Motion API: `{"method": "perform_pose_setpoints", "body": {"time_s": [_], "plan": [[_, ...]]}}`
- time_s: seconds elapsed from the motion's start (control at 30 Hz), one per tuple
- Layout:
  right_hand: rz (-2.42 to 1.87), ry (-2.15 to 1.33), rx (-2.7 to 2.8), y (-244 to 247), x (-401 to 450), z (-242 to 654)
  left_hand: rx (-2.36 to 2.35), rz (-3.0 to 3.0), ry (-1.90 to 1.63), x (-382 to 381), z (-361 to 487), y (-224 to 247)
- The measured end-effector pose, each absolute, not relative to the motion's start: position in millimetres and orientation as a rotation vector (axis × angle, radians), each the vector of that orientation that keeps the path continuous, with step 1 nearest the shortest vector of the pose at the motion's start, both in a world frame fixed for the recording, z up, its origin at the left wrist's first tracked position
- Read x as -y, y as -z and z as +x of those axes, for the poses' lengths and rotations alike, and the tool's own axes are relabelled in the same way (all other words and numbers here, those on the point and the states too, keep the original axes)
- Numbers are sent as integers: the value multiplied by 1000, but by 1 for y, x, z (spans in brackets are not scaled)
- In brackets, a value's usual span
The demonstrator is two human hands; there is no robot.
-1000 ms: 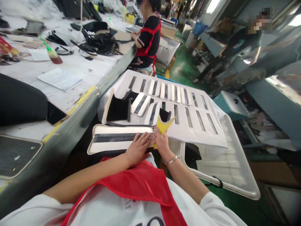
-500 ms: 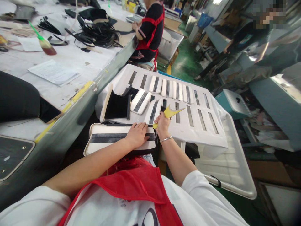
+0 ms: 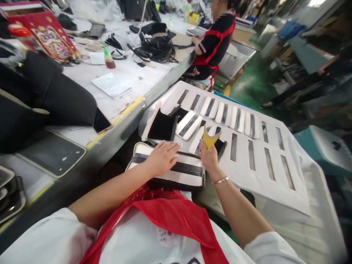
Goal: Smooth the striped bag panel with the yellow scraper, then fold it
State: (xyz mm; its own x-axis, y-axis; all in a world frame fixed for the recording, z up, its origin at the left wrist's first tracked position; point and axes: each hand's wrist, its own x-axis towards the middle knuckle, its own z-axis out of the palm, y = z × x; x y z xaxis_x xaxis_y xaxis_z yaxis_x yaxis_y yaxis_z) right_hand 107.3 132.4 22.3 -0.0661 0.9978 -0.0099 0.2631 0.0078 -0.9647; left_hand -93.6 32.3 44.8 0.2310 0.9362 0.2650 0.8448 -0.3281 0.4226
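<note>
A white case with a dark stripe [image 3: 187, 168] lies across my lap, its far edge black. My left hand [image 3: 162, 158] rests on its upper left part, fingers spread and palm down. My right hand [image 3: 208, 154] is wrapped round a yellow tool with a forked tip [image 3: 211, 139], held upright by the right end of the case. Beyond the case, a slotted white board [image 3: 242, 161] carries several striped white pieces [image 3: 189, 125] and a black piece with a pale edge [image 3: 162, 124].
On the left, a long workbench [image 3: 82, 88] holds black bag parts [image 3: 63, 91], papers [image 3: 112, 85], a glue bottle [image 3: 109, 60] and coiled black straps [image 3: 159, 46]. A person in a red apron [image 3: 217, 40] sits at its far end. A teal bin [image 3: 316, 146] stands right.
The view has swung left, showing more workbench. My left hand has slid toward the left part of the case. The yellow tool has turned from pointing right to pointing up.
</note>
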Motion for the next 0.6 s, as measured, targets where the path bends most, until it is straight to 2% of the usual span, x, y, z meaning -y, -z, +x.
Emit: {"method": "perform_pose_setpoints", "body": {"time_s": [0.1, 0.17, 0.27, 0.33, 0.47, 0.6], "plan": [[-1449, -1379, 1608, -51, -139, 99, -1929, 1791, -1076, -16, -178, -40], [-1442, -1591, 1829, -67, -146, 87, -1888, 1307, -1269, -5, -215, -24], [-1342, -1799, 2295, -76, -156, 61, -1611, 798, -1335, 4, -223, 7], [-1316, -1725, 2595, -75, -162, 42, -1512, 618, -1299, 6, -209, 22], [-1192, -1331, 2957, -79, -167, 12, -1581, 718, -1254, 8, -195, 23], [-991, -1215, 3141, -98, -151, -13, -1791, 1228, -983, 2, -220, 4]]}}
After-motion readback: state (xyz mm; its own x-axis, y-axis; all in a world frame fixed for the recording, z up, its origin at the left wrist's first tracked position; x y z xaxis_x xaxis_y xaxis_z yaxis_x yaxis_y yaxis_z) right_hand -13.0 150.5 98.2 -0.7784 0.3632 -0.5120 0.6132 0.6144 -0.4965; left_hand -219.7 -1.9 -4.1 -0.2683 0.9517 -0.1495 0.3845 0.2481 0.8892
